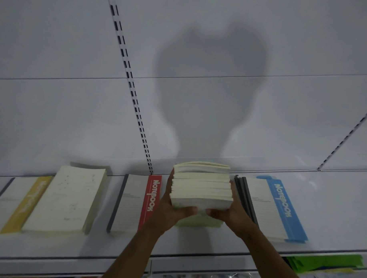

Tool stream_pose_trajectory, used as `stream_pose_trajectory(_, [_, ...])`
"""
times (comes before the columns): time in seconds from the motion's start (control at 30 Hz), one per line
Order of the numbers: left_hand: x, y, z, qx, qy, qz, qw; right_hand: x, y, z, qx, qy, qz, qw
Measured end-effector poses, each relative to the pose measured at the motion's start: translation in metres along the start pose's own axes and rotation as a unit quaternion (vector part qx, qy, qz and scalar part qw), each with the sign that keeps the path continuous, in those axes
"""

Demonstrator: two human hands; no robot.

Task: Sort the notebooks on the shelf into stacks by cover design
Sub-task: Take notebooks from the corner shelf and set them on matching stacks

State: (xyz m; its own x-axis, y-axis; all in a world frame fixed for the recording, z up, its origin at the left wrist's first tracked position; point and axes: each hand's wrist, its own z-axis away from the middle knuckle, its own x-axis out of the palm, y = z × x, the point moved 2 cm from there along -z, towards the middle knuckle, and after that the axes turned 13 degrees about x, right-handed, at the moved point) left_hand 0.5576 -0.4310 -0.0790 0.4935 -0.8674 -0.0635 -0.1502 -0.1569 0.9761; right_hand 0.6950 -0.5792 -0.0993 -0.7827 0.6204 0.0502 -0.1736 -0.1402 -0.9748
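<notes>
At the bottom edge, below the white shelf (49,252), some green and yellow sheets (328,263) show at the right, and a lower level holds things too blurred to name. Two bare forearms reach up from the near edge to the middle of the shelf. The left hand (171,211) and the right hand (232,213) clasp a thick pile of cream notebooks (201,187) from both sides, page edges facing the camera; the fingers of each hand curl under the pile's near bottom edge, almost meeting, and the palms press its sides. The pile sits just above or on a pale green cover (198,222) lying flat on the shelf; whether they touch cannot be told. Just left of the left hand lies a stack with a red band (151,200) printed "Notebook" in white, a dark spine along its left side. Farther left, a cream stack (68,199) with faint marks on its cover lies tilted over a stack with a yellow band (28,204) whose white lettering is blurred. Just right of the right hand, several dark spines fan out beside a stack with a blue band (284,206), also reading "Notebook". Behind everything rises the white back panel (56,51), crossed by a slotted upright rail (130,85) and bearing the person's shadow (209,87).
</notes>
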Motion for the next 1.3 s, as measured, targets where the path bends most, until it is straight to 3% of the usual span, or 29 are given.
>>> stream_pose_trajectory(0.47, [-0.012, -0.01, -0.001, -0.009, 0.021, -0.003, 1.0, 0.007, 0.019, -0.01, 0.03, 0.005, 0.054, 0.998])
stream_pose_trajectory(0.63, [-0.026, -0.031, 0.008, -0.073, -0.026, -0.029, 0.997, 0.017, 0.021, -0.012, 0.033, -0.004, 0.06, 0.998])
stream_pose_trajectory(0.9, [-0.027, -0.036, 0.006, -0.056, -0.015, -0.062, 0.996, 0.021, 0.004, -0.009, 0.008, -0.024, 0.009, 1.0])
stream_pose_trajectory(1.13, [-0.03, -0.046, 0.017, -0.068, -0.039, -0.048, 0.996, 0.023, 0.028, -0.001, 0.049, -0.011, 0.084, 0.995])
stream_pose_trajectory(1.3, [-0.027, -0.04, 0.014, -0.057, -0.026, -0.044, 0.997, 0.024, 0.023, -0.001, 0.061, -0.027, 0.047, 0.997])
